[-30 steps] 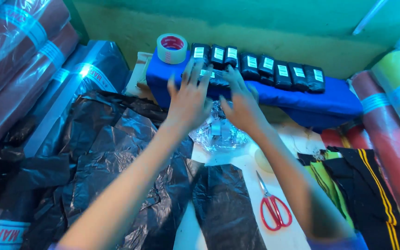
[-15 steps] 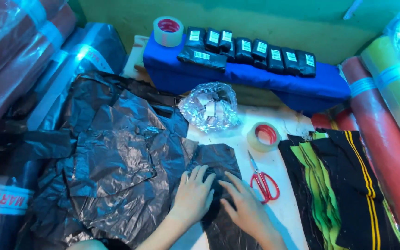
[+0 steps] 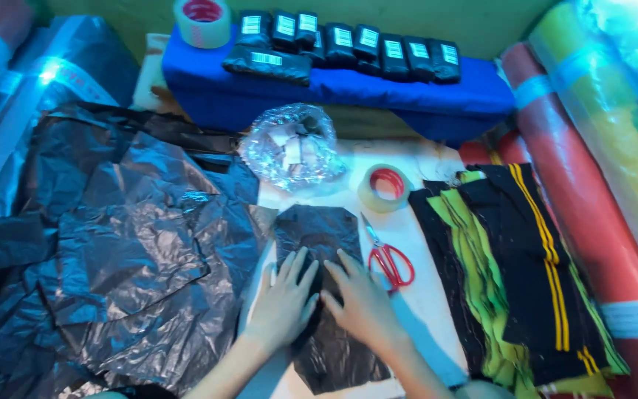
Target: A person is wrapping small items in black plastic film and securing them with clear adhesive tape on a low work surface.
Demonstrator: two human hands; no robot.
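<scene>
Two hands (image 3: 326, 299) flat on black plastic bag (image 3: 319, 229), glossy, creased

Both hands (image 3: 326, 299) left the blue roll's packets for the black bag (image 3: 319, 236).

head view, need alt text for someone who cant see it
Both hands, left hand and right hand, press flat on a black plastic sheet on a white table. Red-handled scissors lie just right of it, with a tape roll beyond.
</scene>
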